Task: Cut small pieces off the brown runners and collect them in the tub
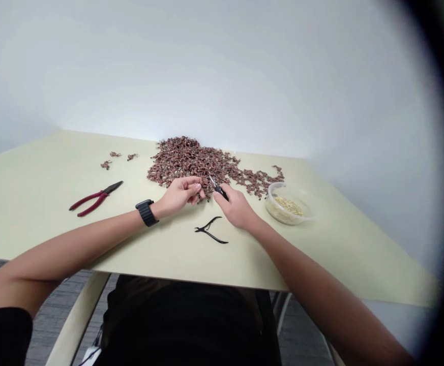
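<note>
A large heap of small reddish-brown pieces (197, 160), with thin wire-like ends, lies against the wall. At its near edge, my left hand (181, 194) is closed in a pinch on what looks like one of these small brown pieces, mostly hidden by the fingers. Close beside it on the right, my right hand (237, 207) is wrapped round small black-handled cutters (219, 190). Their silver tip points up and left, toward the left fingertips. Below the hands, black nippers (208, 231) lie spread on the table.
Red-handled pliers (97, 198) lie to the left on the pale table (34, 203). Behind them sit a few loose brown pieces (106, 164). Right of the heap stands a clear round plastic tub (278, 216) holding small gold-coloured bits. The white wall closes off the back.
</note>
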Demonstrator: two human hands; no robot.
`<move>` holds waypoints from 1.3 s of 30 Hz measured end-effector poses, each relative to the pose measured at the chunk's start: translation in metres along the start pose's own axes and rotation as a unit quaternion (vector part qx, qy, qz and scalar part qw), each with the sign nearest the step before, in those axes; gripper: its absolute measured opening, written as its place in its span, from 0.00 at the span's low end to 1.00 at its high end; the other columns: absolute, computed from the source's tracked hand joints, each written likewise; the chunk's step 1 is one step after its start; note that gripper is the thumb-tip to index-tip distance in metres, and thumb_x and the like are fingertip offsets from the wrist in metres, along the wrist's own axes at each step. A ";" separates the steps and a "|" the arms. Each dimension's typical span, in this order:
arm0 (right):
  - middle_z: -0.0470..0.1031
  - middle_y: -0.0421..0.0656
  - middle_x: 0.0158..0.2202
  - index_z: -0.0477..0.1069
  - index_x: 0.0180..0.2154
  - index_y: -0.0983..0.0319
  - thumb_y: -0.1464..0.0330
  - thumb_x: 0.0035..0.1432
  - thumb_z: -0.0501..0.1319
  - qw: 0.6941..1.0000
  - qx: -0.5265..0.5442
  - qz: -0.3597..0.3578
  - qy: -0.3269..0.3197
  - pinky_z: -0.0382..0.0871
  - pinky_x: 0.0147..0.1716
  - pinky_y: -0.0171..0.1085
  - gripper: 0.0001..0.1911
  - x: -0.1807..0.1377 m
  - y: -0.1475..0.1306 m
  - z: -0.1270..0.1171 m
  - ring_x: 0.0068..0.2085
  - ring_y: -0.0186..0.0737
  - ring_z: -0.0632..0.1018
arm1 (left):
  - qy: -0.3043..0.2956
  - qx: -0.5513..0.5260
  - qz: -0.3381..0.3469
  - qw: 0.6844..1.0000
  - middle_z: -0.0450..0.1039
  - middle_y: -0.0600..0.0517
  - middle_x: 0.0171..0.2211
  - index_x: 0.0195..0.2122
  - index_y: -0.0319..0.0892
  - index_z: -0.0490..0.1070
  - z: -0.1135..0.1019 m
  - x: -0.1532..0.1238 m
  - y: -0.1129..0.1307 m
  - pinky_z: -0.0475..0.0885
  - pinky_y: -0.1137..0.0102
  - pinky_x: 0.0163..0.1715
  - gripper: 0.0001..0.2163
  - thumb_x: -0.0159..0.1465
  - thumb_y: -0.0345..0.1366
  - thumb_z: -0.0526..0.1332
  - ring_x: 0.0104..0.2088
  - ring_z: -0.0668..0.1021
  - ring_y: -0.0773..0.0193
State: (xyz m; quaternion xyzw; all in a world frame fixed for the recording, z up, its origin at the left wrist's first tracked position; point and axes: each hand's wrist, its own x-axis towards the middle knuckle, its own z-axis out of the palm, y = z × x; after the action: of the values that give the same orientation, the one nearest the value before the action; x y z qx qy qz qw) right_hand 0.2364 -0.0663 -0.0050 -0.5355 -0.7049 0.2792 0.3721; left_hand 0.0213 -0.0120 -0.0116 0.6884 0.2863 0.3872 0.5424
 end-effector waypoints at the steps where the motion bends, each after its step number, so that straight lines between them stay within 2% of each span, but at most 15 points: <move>1: 0.66 0.38 0.27 0.62 0.34 0.58 0.52 0.65 0.55 0.998 -0.057 -0.027 0.018 0.55 0.29 0.37 0.16 0.000 0.002 0.000 0.28 0.37 0.65 | -0.010 -0.029 -0.009 0.999 0.79 0.44 0.36 0.50 0.35 0.73 -0.001 0.000 -0.001 0.63 0.75 0.24 0.16 0.69 0.43 0.62 0.22 0.71 0.72; 4: 0.66 0.38 0.26 0.62 0.37 0.58 0.54 0.66 0.54 0.987 -0.148 -0.067 0.008 0.55 0.30 0.38 0.14 -0.001 0.006 -0.004 0.27 0.38 0.67 | -0.029 -0.095 -0.032 0.995 0.78 0.47 0.33 0.48 0.37 0.71 -0.003 0.001 -0.003 0.60 0.76 0.22 0.14 0.68 0.42 0.64 0.22 0.69 0.73; 8: 0.68 0.39 0.28 0.63 0.39 0.58 0.55 0.67 0.54 0.975 -0.198 -0.099 -0.007 0.55 0.30 0.37 0.13 -0.003 0.006 -0.008 0.28 0.40 0.68 | -0.034 -0.131 -0.046 0.990 0.76 0.49 0.31 0.47 0.38 0.70 -0.004 0.002 -0.001 0.59 0.76 0.22 0.13 0.67 0.41 0.65 0.21 0.69 0.73; 12: 0.70 0.41 0.31 0.63 0.40 0.58 0.56 0.67 0.54 0.970 -0.215 -0.111 -0.012 0.55 0.30 0.37 0.12 -0.002 0.007 -0.008 0.30 0.40 0.69 | -0.032 -0.142 -0.057 0.988 0.76 0.49 0.31 0.47 0.37 0.69 -0.003 0.002 0.002 0.58 0.75 0.22 0.13 0.67 0.40 0.65 0.21 0.69 0.73; 21: 0.69 0.41 0.29 0.63 0.38 0.58 0.55 0.68 0.53 0.970 -0.219 -0.104 -0.019 0.54 0.30 0.37 0.13 -0.002 0.007 -0.009 0.30 0.41 0.69 | -0.031 -0.169 -0.072 0.983 0.75 0.49 0.29 0.46 0.36 0.70 -0.002 0.001 0.004 0.59 0.75 0.21 0.12 0.67 0.38 0.65 0.20 0.69 0.73; 29: 0.68 0.39 0.28 0.63 0.37 0.58 0.56 0.68 0.53 0.979 -0.184 -0.089 -0.026 0.55 0.30 0.37 0.13 -0.003 0.003 -0.008 0.28 0.39 0.68 | -0.034 -0.158 -0.055 0.985 0.76 0.49 0.30 0.45 0.36 0.70 -0.003 0.001 0.004 0.59 0.76 0.21 0.13 0.67 0.40 0.66 0.20 0.69 0.74; 33: 0.67 0.37 0.26 0.63 0.35 0.58 0.56 0.68 0.53 0.992 -0.110 -0.056 -0.032 0.57 0.31 0.37 0.13 -0.004 0.002 0.001 0.28 0.38 0.68 | -0.015 -0.082 -0.015 0.996 0.77 0.49 0.29 0.45 0.38 0.67 0.000 0.001 -0.002 0.62 0.75 0.21 0.15 0.67 0.44 0.65 0.20 0.70 0.72; 39: 0.73 0.40 0.33 0.69 0.38 0.59 0.57 0.69 0.49 0.999 0.027 -0.009 -0.039 0.62 0.36 0.37 0.16 -0.005 -0.002 0.020 0.35 0.39 0.71 | 0.044 0.049 0.050 0.997 0.77 0.52 0.28 0.47 0.41 0.63 0.007 -0.002 -0.014 0.65 0.76 0.22 0.14 0.69 0.44 0.62 0.20 0.71 0.72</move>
State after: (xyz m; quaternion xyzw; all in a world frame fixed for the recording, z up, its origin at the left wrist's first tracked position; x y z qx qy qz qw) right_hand 0.2195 -0.0715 -0.0155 -0.5074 -0.7161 0.3154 0.3608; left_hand 0.0265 -0.0138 -0.0265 0.7098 0.2939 0.4293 0.4749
